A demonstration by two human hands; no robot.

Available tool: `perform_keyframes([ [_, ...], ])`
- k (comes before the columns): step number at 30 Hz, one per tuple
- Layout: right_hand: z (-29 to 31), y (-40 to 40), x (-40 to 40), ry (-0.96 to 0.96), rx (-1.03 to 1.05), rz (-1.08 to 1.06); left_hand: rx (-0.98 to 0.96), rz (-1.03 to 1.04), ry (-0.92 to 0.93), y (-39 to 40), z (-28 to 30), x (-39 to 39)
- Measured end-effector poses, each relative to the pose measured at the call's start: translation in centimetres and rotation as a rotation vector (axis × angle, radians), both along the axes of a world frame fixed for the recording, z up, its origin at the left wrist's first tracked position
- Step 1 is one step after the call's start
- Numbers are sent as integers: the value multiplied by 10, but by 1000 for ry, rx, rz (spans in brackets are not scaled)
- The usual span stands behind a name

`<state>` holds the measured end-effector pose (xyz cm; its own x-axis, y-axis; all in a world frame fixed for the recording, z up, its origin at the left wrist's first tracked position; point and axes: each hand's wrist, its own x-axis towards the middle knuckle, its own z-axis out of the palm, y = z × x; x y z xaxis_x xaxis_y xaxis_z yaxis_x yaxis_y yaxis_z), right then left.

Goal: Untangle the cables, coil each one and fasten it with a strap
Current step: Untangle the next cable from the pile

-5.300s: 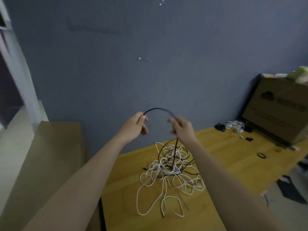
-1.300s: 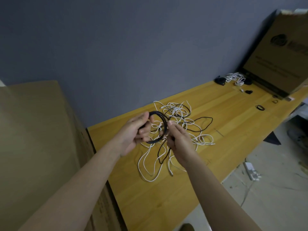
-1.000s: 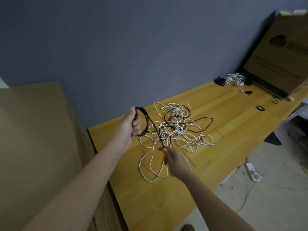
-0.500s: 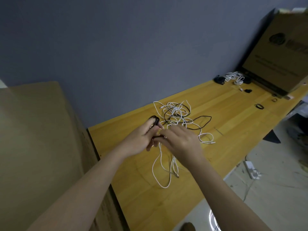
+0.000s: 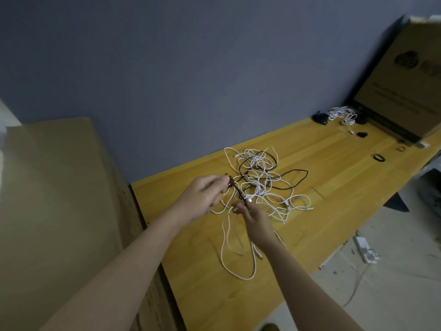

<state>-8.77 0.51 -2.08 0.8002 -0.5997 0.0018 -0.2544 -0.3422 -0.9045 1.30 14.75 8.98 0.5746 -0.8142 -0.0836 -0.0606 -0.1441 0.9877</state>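
While the left hand [image 5: 202, 197] pinches the black cable [image 5: 235, 189] at its upper end, that cable slants down and right to the right hand [image 5: 254, 215], whose grip closes on its lower stretch (fingers curled). Beyond both hands, the tangle of white cables [image 5: 262, 187] lies on the yellow worktop [image 5: 334, 177].

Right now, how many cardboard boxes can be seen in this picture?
2. One large cardboard box stands on the far right end of the wooden table, against the wall. The other cardboard box stands left of the table. Others may lie outside the view.
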Motion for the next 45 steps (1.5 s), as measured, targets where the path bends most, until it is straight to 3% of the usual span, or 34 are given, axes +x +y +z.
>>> perform_keyframes([
  [3,-22,-3,5,78,-207,-39,-86,94,118,-2,5,2],
  [6,7,-14,15,85,-215,-140,-102,179,85,-2,4,5],
  [11,85,-24,16,-342,-59,-349,-76,265,16,1,1,11],
  [12,84,-26,13,-297,-72,-319,-72,263,15,1,2,12],
  [15,59,-30,5,315,-190,25,-31,242,-10,-2,0,12],
  [16,60,-31,4,369,-186,61,-12,232,-22,-2,-1,12],
  [17,67,-32,6,293,-121,16,-5,224,-27,-3,-2,11],
  [20,117,-31,13,-253,119,-213,-24,226,-1,-4,-1,9],
  [22,133,-28,19,-418,76,-246,-35,226,8,-3,1,8],
  [24,113,-20,22,-269,31,-229,-45,230,31,-3,1,8],
  [27,72,-11,20,34,176,-126,-60,230,109,-2,0,7],
  [28,64,-10,18,89,115,-102,-78,223,150,-1,1,7],
  [32,59,8,13,276,-507,-21,-260,250,421,6,9,12],
  [35,42,29,9,464,-791,190,-382,235,509,10,9,18],
  [38,21,48,2,478,-759,345,-396,196,493,10,6,20],
  [43,7,69,-13,302,-638,414,-419,235,502,2,5,17],
  [45,1,70,-21,217,-616,422,-347,278,407,0,3,17],
])
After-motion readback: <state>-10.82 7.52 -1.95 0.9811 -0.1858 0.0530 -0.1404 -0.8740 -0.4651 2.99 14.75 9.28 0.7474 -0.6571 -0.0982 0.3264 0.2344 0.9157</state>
